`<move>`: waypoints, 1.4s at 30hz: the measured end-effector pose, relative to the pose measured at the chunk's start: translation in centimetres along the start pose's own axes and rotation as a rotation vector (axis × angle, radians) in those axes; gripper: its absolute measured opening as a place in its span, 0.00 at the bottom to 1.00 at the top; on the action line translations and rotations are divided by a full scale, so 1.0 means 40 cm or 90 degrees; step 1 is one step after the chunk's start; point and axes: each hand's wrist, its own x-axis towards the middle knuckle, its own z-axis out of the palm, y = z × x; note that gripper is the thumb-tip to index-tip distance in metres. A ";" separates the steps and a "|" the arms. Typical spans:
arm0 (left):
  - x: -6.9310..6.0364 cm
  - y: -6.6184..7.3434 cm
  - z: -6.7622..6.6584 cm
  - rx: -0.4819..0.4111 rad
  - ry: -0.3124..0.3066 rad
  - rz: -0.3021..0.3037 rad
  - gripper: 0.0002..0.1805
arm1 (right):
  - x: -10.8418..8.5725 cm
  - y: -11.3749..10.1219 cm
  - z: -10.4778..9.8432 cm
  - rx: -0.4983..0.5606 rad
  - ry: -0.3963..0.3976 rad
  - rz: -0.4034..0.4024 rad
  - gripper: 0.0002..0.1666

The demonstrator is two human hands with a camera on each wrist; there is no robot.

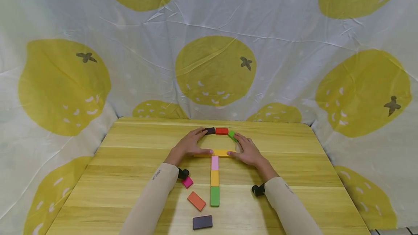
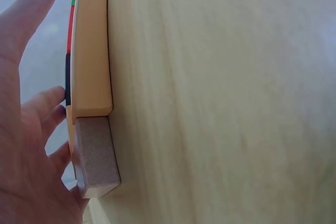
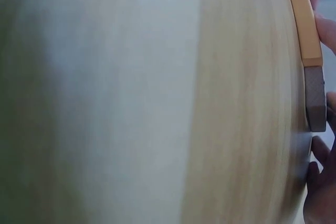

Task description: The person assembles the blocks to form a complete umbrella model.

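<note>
A pale cloth [image 1: 281, 75] printed with big lemons hangs from 9 through 12 to 3 o'clock around a wooden table [image 1: 130, 177]. On a clock centred on the block arch in the head view, the left hand [image 1: 188, 145] sits at 9, spread wide rather than closed: fingertips touch the black block [image 1: 210, 131] at 11, while the thumb lies at the left orange block [image 2: 93, 77]. Loose magenta [image 1: 187, 182] and red-orange [image 1: 196, 201] blocks lie toward 7, a dark purple block [image 1: 202, 222] near 6. Pink [image 1: 214, 163], yellow [image 1: 214, 178] and green [image 1: 214, 196] blocks line up toward 6. The red block [image 1: 222, 131] is at 1. At 3, the right hand [image 1: 247, 151], likewise spread, has fingers at the light-green block [image 1: 232, 135] and its thumb at the right orange block [image 1: 222, 153].
</note>
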 end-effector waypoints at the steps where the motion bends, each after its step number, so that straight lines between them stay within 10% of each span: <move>1: 0.001 -0.001 0.002 0.001 -0.001 -0.001 0.59 | 0.000 -0.001 -0.001 0.000 -0.002 0.003 0.57; 42: -0.037 -0.022 0.006 -0.029 0.019 0.005 0.59 | -0.002 0.001 0.001 0.010 -0.003 0.004 0.57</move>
